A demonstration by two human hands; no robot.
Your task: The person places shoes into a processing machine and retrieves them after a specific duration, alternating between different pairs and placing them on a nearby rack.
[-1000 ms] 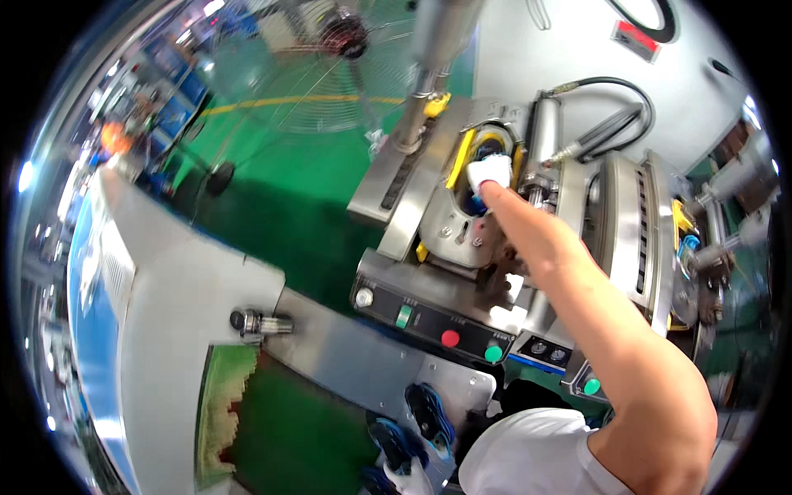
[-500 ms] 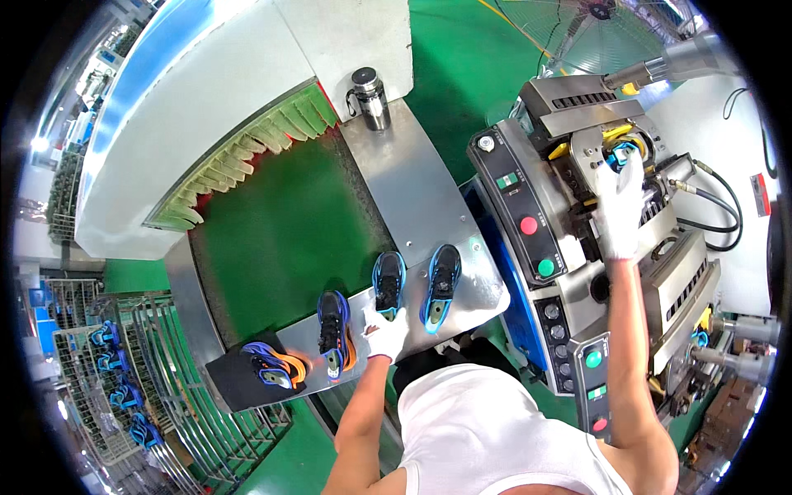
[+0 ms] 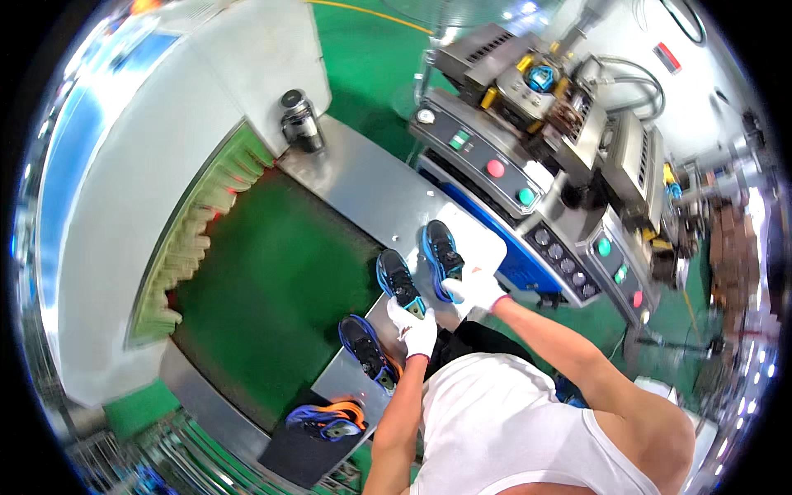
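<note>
Two black shoes with bright blue trim stand side by side on the steel ledge, toes pointing away from me. My left hand (image 3: pixel 414 330), in a white glove, is closed on the heel of the left shoe (image 3: pixel 398 277). With its fingers at the heel collar, my gloved right hand (image 3: pixel 476 290) grips the right shoe (image 3: pixel 442 247); the fingertips are partly hidden. Left of them stands a black-and-purple shoe (image 3: pixel 363 345) with an orange sole. Its likeness, another shoe (image 3: pixel 318 419), lies on its side on a dark mat (image 3: pixel 299 456).
A green conveyor belt (image 3: pixel 272 289) runs under a fringed curtain (image 3: pixel 198 231). A steel flask (image 3: pixel 302 124) stands on the ledge's far end. To the right is a metal pressing machine (image 3: pixel 528 107) with coloured buttons; a blue piece (image 3: pixel 540 79) sits in it. A wire rack stands lower left.
My right hand has come down from the machine to the right shoe's heel. The left hand stays at its shoe. The whole view has turned toward the right.
</note>
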